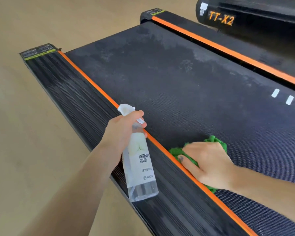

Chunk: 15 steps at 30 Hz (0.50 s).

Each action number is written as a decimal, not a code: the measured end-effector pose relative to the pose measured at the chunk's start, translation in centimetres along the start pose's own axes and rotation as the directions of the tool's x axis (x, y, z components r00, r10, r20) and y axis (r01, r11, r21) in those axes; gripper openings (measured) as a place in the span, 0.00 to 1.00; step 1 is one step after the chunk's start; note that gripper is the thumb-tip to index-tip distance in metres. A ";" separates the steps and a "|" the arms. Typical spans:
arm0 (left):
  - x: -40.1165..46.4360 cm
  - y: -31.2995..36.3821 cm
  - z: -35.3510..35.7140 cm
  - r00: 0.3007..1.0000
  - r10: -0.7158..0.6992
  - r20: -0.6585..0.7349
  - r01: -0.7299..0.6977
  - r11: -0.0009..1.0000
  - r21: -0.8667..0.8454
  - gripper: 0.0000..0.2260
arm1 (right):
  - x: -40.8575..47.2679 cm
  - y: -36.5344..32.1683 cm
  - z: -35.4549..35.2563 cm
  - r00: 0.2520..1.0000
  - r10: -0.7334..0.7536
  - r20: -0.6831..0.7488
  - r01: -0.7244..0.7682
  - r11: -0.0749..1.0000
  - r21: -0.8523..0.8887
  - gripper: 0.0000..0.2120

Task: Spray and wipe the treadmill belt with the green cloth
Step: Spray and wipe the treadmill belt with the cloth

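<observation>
The green cloth [180,155] is pressed flat under the right hand [209,165], fingers extended, on the treadmill belt [169,79] beside the orange strip [95,87]. The spray bottle [140,160] is gripped by the left hand [121,132]. Overlapping strokes toward the dusty patches are advised.

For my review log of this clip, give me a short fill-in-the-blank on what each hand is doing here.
1. The left hand holds the spray ____.
2. The right hand presses the ____ cloth on the treadmill belt.
3. The stripe along the belt's edge is ____.

Missing words: bottle; green; orange
</observation>
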State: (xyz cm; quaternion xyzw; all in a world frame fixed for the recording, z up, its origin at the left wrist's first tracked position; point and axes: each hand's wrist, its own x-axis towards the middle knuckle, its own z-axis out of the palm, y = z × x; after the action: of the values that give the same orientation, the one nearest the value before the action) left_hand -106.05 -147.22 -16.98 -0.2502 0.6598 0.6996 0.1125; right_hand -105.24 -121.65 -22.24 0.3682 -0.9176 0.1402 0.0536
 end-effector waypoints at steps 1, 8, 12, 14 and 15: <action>0.0 -0.1 0.0 1.000 0.004 -0.001 -0.004 1.000 0.003 0.11 | 0.1 0.6 0.0 0.998 -0.061 0.021 0.061 0.998 -0.003 0.17; 1.8 -0.7 -0.3 0.997 -0.076 -0.018 0.075 0.996 -0.042 0.15 | 12.8 5.6 1.4 0.996 0.040 -0.075 -0.056 0.972 -0.227 0.18; 1.6 -1.0 -0.6 0.997 -0.072 0.013 0.073 0.995 -0.073 0.16 | 18.5 5.7 2.5 0.900 0.428 -0.082 -0.436 0.880 -0.190 0.19; 1.4 -0.7 -0.4 0.996 -0.084 0.007 0.084 0.993 -0.082 0.13 | 15.9 4.2 2.1 0.910 0.412 -0.036 -0.412 0.893 -0.181 0.20; 1.4 -0.6 -0.3 0.997 -0.080 0.005 0.080 0.993 -0.087 0.11 | 13.4 3.3 2.0 0.937 0.350 -0.006 -0.346 0.922 -0.173 0.21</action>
State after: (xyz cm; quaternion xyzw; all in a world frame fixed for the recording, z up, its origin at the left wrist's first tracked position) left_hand -106.87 -147.67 -18.20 -0.2805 0.6182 0.7227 0.1299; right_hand -117.21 -128.78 -22.15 0.1953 -0.9775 0.0632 0.0482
